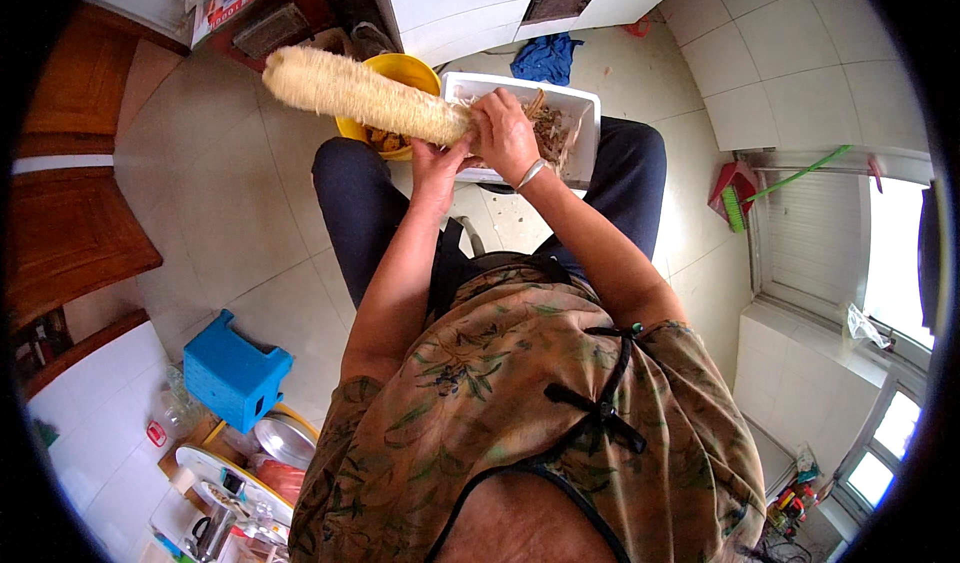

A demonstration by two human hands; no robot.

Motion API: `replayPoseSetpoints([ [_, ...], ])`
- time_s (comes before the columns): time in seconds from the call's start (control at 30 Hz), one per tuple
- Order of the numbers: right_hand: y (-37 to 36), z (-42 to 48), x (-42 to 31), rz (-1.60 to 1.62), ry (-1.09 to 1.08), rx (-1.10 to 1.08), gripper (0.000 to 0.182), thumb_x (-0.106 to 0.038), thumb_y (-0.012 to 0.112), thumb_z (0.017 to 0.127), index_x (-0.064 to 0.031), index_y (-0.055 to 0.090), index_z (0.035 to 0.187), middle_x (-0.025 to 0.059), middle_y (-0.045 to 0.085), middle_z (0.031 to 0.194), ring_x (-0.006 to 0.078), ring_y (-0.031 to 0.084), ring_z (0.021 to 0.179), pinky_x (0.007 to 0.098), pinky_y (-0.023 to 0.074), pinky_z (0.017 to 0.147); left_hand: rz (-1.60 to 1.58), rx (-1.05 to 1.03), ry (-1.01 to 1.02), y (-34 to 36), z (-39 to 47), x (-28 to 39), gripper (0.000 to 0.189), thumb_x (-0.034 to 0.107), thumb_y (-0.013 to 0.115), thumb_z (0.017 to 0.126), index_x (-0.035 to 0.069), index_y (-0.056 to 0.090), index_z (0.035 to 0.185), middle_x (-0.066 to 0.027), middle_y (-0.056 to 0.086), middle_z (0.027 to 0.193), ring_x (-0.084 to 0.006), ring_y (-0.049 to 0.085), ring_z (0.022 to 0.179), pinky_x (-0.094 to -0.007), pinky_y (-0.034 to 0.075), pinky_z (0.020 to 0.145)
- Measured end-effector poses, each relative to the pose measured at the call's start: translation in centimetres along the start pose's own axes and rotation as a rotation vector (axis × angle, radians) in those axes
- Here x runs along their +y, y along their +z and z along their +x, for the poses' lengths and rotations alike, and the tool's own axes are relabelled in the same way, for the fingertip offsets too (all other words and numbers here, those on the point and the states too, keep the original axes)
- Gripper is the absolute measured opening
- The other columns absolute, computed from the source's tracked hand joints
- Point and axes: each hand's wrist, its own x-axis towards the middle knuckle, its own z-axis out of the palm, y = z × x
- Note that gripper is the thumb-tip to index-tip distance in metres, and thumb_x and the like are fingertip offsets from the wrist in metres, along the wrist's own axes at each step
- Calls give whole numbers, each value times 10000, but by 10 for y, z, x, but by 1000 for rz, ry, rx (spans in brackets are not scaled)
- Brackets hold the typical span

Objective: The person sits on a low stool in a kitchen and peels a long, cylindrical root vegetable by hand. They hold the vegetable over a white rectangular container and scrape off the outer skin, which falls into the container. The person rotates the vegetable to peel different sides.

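A long dried loofah (360,94), pale and fibrous, stretches up and left from my hands. My left hand (437,171) grips its near end from below, thumb along the side. My right hand (508,134), with a silver bangle at the wrist, has its fingers closed over the tip of that same end. The tip itself is mostly hidden by the fingers. Under my right hand stands a white foam box (587,132) holding brown, dry husk-like scraps (551,132). Partly behind the loofah is a yellow bucket (420,75) with brownish-yellow pieces in it.
My knees flank the box and bucket. A crumpled blue cloth (546,58) lies on the tiled floor beyond the box. At left rear sits a blue plastic stool (234,372); a red dustpan (731,184) and green broom (733,209) stand by the right wall.
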Motion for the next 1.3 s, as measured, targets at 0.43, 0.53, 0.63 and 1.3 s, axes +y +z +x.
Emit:
replayPoseSetpoints([
  [0.43,-15,5,78,-61,363,-19,190,-166,543,923,-68,705,914,204,640,944,392,616,899,456,490,829,-62,70,-126,-13,4,6,489,55,685,868,106,438,1288,-93,558,1236,-239,589,1110,-443,574,861],
  [0.53,-11,-6,91,-294,142,-18,185,-173,560,918,-75,708,968,184,637,922,378,612,894,458,486,844,-104,53,-156,-15,9,1,499,59,685,866,107,427,1290,-97,558,1231,-251,593,1103,-461,573,848],
  [0.63,-19,-7,71,-57,68,-2,235,-224,608,925,-26,705,1006,159,673,942,314,660,826,381,524,771,-137,-10,-154,-18,10,0,555,63,684,867,119,384,1331,-97,533,1265,-257,569,1141,-478,558,873],
  [1.3,-12,-17,15,162,34,-24,89,-69,668,817,1,653,871,172,608,855,372,610,806,428,497,726,-19,48,-77,-6,3,14,616,124,720,877,170,335,1355,-72,503,1297,-227,558,1144,-423,566,833],
])
